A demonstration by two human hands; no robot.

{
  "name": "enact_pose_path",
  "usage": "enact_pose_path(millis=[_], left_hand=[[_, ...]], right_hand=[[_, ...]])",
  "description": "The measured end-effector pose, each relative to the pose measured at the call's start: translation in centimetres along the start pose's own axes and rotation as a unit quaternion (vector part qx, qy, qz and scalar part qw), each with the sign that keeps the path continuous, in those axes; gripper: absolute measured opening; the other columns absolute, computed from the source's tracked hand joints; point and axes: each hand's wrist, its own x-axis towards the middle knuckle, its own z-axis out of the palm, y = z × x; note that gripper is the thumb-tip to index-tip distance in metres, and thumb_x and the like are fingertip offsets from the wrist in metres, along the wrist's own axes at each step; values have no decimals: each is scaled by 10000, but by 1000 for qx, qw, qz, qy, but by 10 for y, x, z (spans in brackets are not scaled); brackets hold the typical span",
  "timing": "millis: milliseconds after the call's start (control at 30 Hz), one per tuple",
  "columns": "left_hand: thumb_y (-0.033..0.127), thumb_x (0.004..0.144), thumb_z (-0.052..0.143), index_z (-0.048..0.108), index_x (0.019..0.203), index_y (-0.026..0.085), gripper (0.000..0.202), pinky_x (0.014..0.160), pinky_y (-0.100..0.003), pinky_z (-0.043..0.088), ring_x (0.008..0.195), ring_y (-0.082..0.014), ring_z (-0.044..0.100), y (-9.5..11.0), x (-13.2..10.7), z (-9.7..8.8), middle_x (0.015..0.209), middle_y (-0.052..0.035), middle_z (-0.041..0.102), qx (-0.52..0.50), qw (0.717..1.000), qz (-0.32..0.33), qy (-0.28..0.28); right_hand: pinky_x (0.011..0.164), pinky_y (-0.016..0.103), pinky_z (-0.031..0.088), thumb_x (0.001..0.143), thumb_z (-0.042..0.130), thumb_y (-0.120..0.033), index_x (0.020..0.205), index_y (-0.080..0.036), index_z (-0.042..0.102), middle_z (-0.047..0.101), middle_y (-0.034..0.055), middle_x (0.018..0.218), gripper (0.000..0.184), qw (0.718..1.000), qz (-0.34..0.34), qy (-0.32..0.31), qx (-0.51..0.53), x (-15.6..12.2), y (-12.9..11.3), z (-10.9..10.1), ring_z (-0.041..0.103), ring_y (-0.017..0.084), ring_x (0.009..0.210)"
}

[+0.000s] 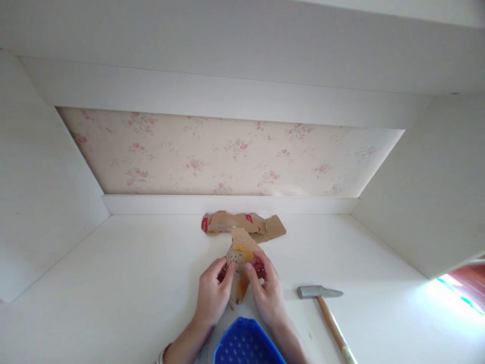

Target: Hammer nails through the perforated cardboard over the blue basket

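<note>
A: Leftmost, what do you have?
B: Left hand (pixel 214 290), thumb and fingertips pinching the near-left edge of a torn cardboard piece (pixel 242 240). A sliver of sleeve (pixel 160 357) at the wrist.
A: And the piece itself?
B: Mid-view, raised between both hands. Orange-brown stain, ragged left edge, dark specks; holes or dirt, I can't tell from here. More cardboard scraps (pixel 231 221) lie just beyond, red print on them. Blue container (pixel 242 331) at the near edge of view.
A: Right hand (pixel 265 289)?
B: Pinching the opposite edge, thumb on the face, fingers curled behind. Hammer (pixel 330 317) to its right, untouched, on the surface.
A: How to handle such a piece well?
B: My judgement: light, even pinch, thumbs close together, small movements. The stained part looks weak and could tear off crooked if pulled hard.
A: Surface and room?
B: Plain left panel (pixel 45 177); then a white surface (pixel 144 273) running across, smooth, one small mark near the hammer. Floral backing (pixel 227 162) behind, pink on cream. Right panel (pixel 405 202) opposite, and past it glare with a reddish patch (pixel 470 278).
</note>
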Motion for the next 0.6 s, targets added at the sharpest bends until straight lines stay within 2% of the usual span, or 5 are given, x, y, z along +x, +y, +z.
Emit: enact_pose_path(millis=[133, 300, 433, 533, 600], left_hand=[[343, 921, 547, 640, 769, 193, 233, 610, -223, 424, 605, -152, 550, 2, -5, 3, 675, -6, 590, 51, 996, 67, -37], [327, 909, 571, 670, 816, 218, 174, 613, -226, 422, 604, -160, 562, 6, -7, 3, 672, -7, 592, 53, 995, 68, -53], [327, 887, 596, 647, 719, 229, 201, 579, -229, 400, 561, -153, 527, 4, -8, 4, 616, 5, 559, 66, 995, 71, -34], [310, 873, 605, 642, 718, 228, 179, 591, -230, 399, 556, -146, 527, 2, -8, 4, 628, 5, 569, 69, 995, 70, 3], [331, 863, 616, 647, 752, 224, 157, 598, -236, 407, 550, -148, 536, 0, -6, 1, 625, 7, 581, 56, 996, 48, 40]], right_hand=[[641, 261, 557, 955, 540, -366, 1266, -213, 542, 694, 32, 913, 346, 1000, 1, -15, -6, 3, 4, 2, 666, 155, 706], [778, 312, 546, 959, 525, -354, 1016, -220, 671, 727, 63, 950, 207, 999, -12, 0, -40, 6, 10, 4, 683, 203, 864], [786, 313, 534, 963, 506, -355, 984, -233, 679, 727, 56, 916, 213, 998, -33, 6, -56, 4, 7, 4, 678, 199, 834], [787, 297, 525, 967, 497, -354, 975, -235, 668, 714, 47, 905, 209, 997, -46, 12, -64, 3, 4, 3, 671, 190, 830], [764, 297, 523, 982, 468, -356, 982, -224, 642, 698, 47, 886, 218, 996, -38, 35, -71, 3, 6, 2, 659, 187, 806]])
